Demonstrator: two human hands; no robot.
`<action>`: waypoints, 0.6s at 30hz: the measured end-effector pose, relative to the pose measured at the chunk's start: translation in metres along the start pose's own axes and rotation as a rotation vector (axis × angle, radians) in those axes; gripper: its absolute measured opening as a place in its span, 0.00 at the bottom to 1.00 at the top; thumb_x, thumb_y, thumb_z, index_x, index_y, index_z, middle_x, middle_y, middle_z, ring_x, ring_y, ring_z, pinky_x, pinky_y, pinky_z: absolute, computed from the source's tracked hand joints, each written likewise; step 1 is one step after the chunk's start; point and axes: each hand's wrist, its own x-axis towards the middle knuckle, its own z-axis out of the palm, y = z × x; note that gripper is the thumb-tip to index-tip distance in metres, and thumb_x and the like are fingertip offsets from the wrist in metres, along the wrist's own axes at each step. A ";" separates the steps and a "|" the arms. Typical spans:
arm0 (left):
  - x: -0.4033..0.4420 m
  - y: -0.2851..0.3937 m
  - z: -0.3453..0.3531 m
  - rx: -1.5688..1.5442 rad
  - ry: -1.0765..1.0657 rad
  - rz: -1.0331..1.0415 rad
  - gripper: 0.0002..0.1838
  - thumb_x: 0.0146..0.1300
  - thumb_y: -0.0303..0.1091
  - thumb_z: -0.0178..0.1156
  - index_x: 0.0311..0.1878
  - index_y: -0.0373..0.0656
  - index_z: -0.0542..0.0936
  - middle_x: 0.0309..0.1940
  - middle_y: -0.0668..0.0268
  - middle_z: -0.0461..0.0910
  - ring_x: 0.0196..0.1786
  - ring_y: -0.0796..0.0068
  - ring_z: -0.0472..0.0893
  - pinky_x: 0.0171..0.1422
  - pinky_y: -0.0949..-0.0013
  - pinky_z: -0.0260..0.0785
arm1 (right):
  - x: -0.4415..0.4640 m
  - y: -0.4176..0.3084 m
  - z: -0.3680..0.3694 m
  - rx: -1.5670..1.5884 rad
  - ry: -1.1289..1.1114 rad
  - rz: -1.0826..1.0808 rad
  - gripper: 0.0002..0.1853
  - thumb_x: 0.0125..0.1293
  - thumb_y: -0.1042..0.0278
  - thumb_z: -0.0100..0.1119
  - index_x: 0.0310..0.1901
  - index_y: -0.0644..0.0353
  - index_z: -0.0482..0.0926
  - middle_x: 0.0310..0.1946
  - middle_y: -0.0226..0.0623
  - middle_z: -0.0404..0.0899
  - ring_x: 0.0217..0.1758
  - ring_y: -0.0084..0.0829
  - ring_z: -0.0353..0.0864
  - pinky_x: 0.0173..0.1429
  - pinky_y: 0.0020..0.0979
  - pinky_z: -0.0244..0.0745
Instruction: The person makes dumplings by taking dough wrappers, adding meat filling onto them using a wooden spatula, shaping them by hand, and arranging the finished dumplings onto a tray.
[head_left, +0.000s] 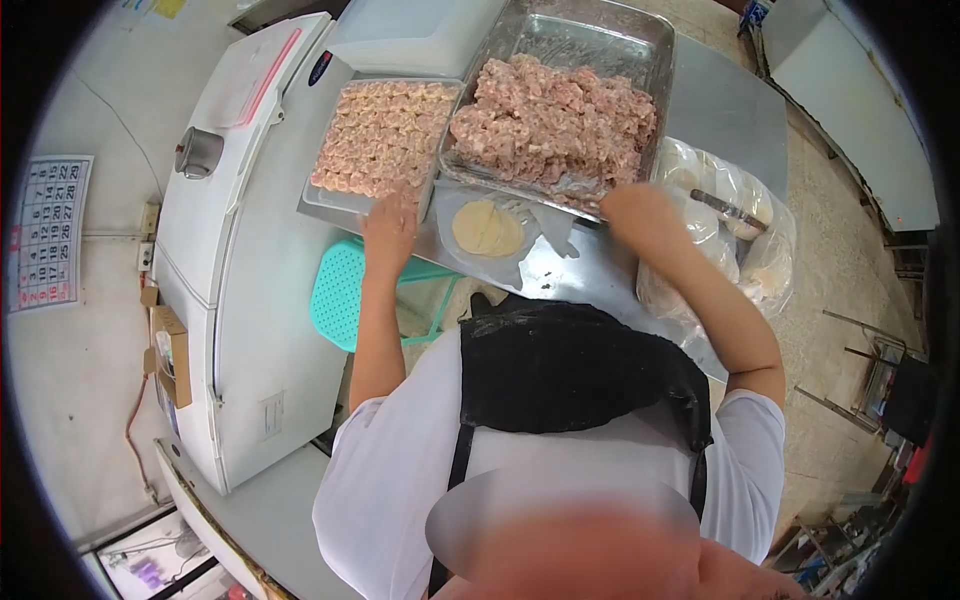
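Observation:
My left hand (pixel 388 232) is at the near right corner of a shallow plastic tray (pixel 431 190), its fingers drawn together; whatever is in them is hidden. Rows of small meat-filled dumplings (pixel 380 140) cover the tray. My right hand (pixel 640 218), smeared by motion, is at the near right corner of a large metal pan (pixel 664 60); its fingers cannot be made out. Inside the pan lies a big mound of raw minced meat (pixel 560 120). Between my hands, round pale dough wrappers (pixel 488 228) rest on a plastic sheet (pixel 450 200).
Clear plastic bags (pixel 770 265) with pale rounds lie at the right, a dark flat-handled utensil (pixel 730 210) on top. White lidded containers (pixel 410 35) stand behind the tray. A white chest freezer (pixel 270 270) and turquoise stool (pixel 340 290) are at the left.

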 end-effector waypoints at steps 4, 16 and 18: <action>-0.011 0.025 0.022 -0.258 0.104 0.318 0.13 0.60 0.37 0.60 0.45 0.41 0.78 0.39 0.53 0.79 0.41 0.50 0.78 0.50 0.55 0.69 | 0.027 0.044 -0.006 0.006 0.104 0.060 0.07 0.54 0.71 0.55 0.25 0.61 0.82 0.26 0.46 0.82 0.31 0.43 0.85 0.34 0.41 0.79; 0.002 0.037 0.057 -0.855 -0.284 0.027 0.11 0.63 0.34 0.61 0.43 0.38 0.78 0.36 0.63 0.80 0.39 0.71 0.80 0.45 0.68 0.71 | -0.005 0.020 -0.022 -0.145 -0.056 0.173 0.08 0.54 0.69 0.55 0.23 0.59 0.83 0.24 0.44 0.82 0.29 0.43 0.84 0.33 0.42 0.77; 0.007 0.043 0.037 -1.257 -0.364 -0.149 0.11 0.64 0.34 0.61 0.44 0.38 0.79 0.36 0.66 0.80 0.39 0.75 0.79 0.45 0.70 0.71 | 0.000 -0.001 -0.008 -0.094 -0.139 0.225 0.09 0.54 0.69 0.54 0.24 0.60 0.83 0.25 0.45 0.82 0.29 0.42 0.84 0.33 0.42 0.78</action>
